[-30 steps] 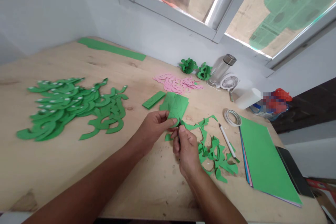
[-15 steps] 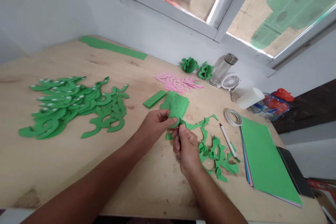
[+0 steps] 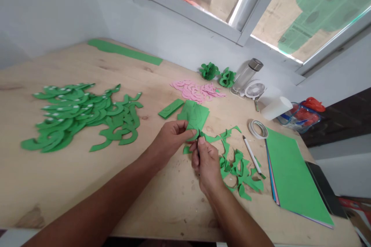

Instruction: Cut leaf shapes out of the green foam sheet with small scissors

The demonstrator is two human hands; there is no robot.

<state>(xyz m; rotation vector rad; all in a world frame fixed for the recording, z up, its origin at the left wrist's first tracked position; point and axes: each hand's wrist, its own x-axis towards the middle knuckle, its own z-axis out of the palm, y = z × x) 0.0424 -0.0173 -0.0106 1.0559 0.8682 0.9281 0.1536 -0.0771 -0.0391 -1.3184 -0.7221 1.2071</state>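
Between thumb and fingers, my left hand pinches a green paper piece whose edge lies against the scissors. My right hand is wrapped round dark-handled scissors, mostly hidden by the fingers, with the blades at the paper. Just beyond lie green paper squares with drawn curved outlines, and a narrow green strip rests to their left. Curly green offcuts are scattered to the right of my right hand.
Curved green cut-outs are heaped at left, some with white tabs. Pink cut-outs lie farther back. To the right are a tape roll, a white pen and stacked coloured paper. A bottle and fan stand by the wall.
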